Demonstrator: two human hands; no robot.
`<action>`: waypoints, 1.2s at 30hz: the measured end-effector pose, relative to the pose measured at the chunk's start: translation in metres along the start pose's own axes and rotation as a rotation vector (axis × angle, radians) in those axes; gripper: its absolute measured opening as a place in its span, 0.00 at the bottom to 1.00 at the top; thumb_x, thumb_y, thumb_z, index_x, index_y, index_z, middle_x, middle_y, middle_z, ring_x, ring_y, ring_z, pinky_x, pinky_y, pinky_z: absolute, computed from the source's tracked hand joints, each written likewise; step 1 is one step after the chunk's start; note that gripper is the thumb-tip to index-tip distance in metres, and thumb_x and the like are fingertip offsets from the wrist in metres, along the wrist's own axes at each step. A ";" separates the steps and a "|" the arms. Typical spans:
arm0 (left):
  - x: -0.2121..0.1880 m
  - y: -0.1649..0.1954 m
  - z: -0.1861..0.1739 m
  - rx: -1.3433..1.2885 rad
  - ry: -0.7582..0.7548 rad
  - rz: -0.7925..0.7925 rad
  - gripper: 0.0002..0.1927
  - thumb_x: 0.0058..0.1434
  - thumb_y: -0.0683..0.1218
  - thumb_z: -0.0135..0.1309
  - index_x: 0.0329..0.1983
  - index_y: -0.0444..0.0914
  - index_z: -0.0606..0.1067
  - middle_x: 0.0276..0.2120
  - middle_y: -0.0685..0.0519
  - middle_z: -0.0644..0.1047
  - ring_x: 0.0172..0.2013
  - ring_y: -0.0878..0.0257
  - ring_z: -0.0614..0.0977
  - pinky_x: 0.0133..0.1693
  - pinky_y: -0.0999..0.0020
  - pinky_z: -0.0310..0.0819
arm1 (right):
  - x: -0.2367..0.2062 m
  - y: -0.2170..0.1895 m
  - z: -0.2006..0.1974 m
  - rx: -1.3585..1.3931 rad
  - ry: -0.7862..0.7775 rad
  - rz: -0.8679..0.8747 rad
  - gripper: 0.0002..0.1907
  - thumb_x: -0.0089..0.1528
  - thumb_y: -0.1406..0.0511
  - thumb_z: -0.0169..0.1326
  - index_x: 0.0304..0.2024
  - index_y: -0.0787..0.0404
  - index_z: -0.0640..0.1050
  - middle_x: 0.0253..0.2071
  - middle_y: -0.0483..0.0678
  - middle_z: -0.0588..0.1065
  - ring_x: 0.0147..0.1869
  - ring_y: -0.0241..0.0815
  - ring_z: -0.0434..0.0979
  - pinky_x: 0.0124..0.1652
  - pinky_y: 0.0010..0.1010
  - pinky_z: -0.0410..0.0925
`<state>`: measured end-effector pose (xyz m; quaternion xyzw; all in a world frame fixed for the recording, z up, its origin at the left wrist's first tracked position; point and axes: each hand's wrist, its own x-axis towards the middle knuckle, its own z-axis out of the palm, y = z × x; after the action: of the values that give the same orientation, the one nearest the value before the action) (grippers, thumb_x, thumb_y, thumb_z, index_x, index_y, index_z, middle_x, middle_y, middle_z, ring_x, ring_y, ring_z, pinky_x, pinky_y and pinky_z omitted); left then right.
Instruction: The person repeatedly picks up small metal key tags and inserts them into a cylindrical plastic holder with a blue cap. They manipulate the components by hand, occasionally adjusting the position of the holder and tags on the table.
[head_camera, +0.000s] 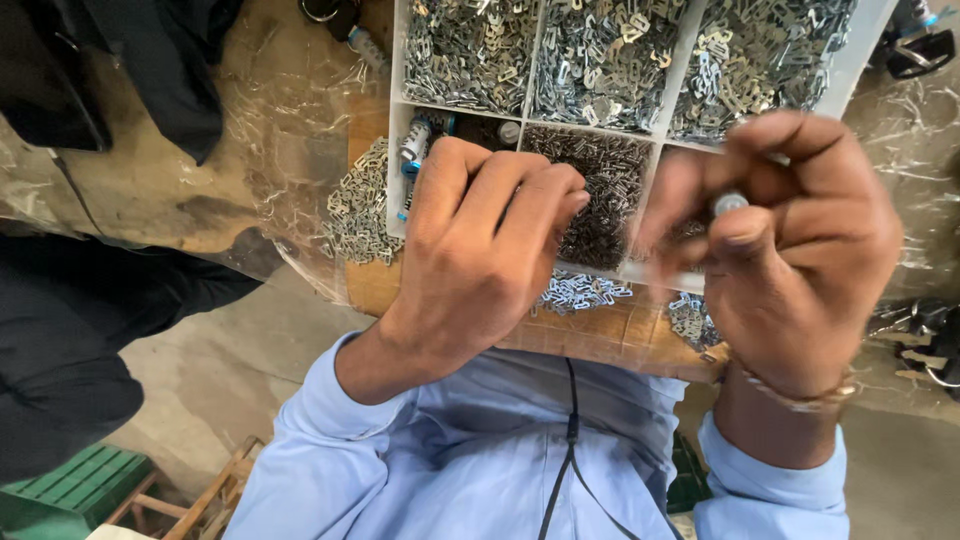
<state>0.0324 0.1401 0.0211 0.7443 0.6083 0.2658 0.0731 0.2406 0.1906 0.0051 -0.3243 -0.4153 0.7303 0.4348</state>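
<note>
I am pinching a small silver cylinder (729, 203) tight in my right hand (800, 250) fingertips, while my left hand (480, 250) is curling closed, contents hidden, over the divided tray (400, 120), keeping both steady and close.

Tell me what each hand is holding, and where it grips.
The right hand pinches a small silver-capped cylindrical piece just below its cap. The left hand is curled; whether it holds anything cannot be told.
</note>
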 end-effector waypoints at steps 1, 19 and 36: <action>0.000 -0.001 0.001 0.016 0.002 0.001 0.09 0.71 0.42 0.65 0.50 0.36 0.78 0.44 0.54 0.75 0.44 0.55 0.71 0.44 0.63 0.68 | -0.002 0.002 0.000 0.059 -0.011 -0.009 0.16 0.76 0.65 0.51 0.56 0.75 0.69 0.52 0.57 0.70 0.48 0.40 0.75 0.43 0.21 0.72; -0.005 0.000 -0.004 -0.156 0.090 -0.018 0.09 0.68 0.39 0.67 0.47 0.35 0.78 0.43 0.53 0.78 0.41 0.55 0.74 0.44 0.64 0.69 | 0.000 0.000 0.002 -0.171 0.010 -0.024 0.14 0.65 0.74 0.60 0.53 0.73 0.75 0.56 0.63 0.77 0.50 0.41 0.82 0.47 0.24 0.79; 0.001 0.012 0.003 -0.747 0.151 -0.198 0.10 0.65 0.34 0.66 0.46 0.37 0.80 0.41 0.54 0.83 0.37 0.66 0.83 0.41 0.75 0.79 | -0.002 0.002 0.018 -0.456 0.106 -0.130 0.14 0.59 0.79 0.64 0.46 0.69 0.77 0.51 0.55 0.75 0.53 0.37 0.81 0.49 0.21 0.80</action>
<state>0.0444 0.1387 0.0243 0.5827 0.5422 0.5145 0.3192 0.2257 0.1819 0.0117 -0.4246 -0.5661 0.5699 0.4177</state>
